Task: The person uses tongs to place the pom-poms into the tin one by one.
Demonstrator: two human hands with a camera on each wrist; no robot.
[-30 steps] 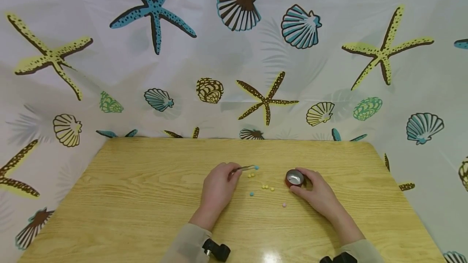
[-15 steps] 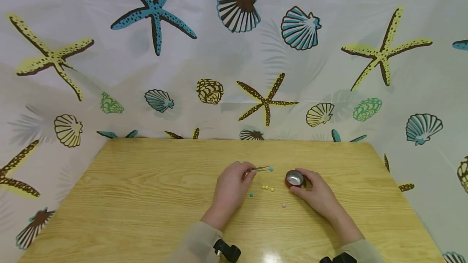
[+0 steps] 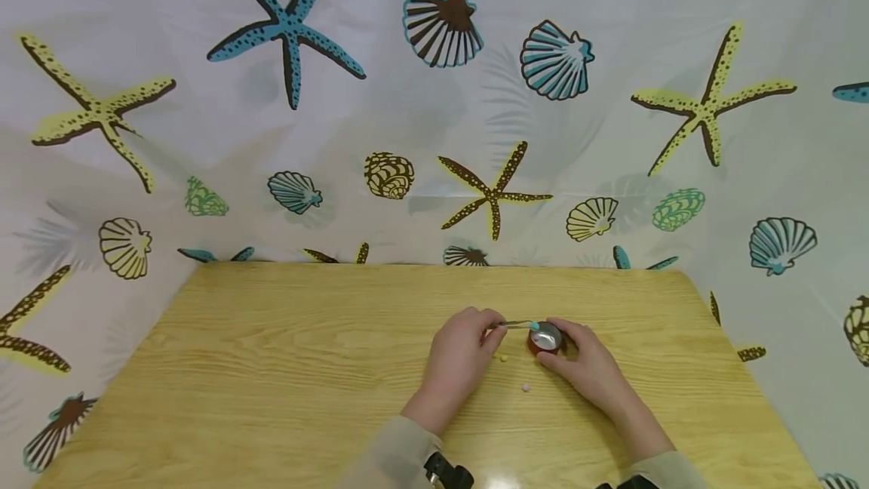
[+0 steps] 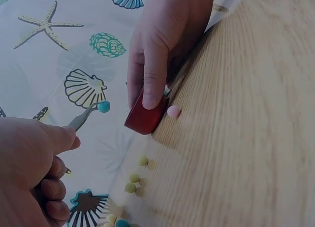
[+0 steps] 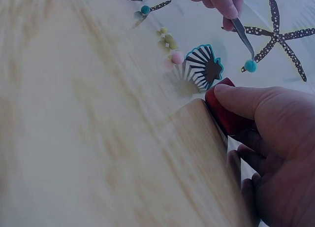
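Observation:
My left hand (image 3: 463, 357) pinches a pair of thin bent-tip tweezers (image 4: 78, 120) between thumb and forefinger, its other fingers curled in. At the tweezers' tip sits a small blue ball (image 4: 104, 107), which overlaps the near-left rim of a round tin (image 3: 545, 341) in the head view. The tin is red outside and silvery inside, its mouth facing up. My right hand (image 3: 597, 377) grips the tin's side between thumb and fingers. In front of it on the table lies a pink ball (image 3: 526, 388).
Several yellow balls (image 4: 134, 178) and a second blue ball (image 4: 122, 223) lie on the wooden table (image 3: 271, 383), mostly hidden behind my left hand in the head view. A white cloth (image 3: 380, 112) printed with starfish and shells hangs around the table's back and sides.
My left hand has moved right, carrying the tweezers and blue ball from beside the yellow balls to the tin. My right hand and the tin have stayed in place.

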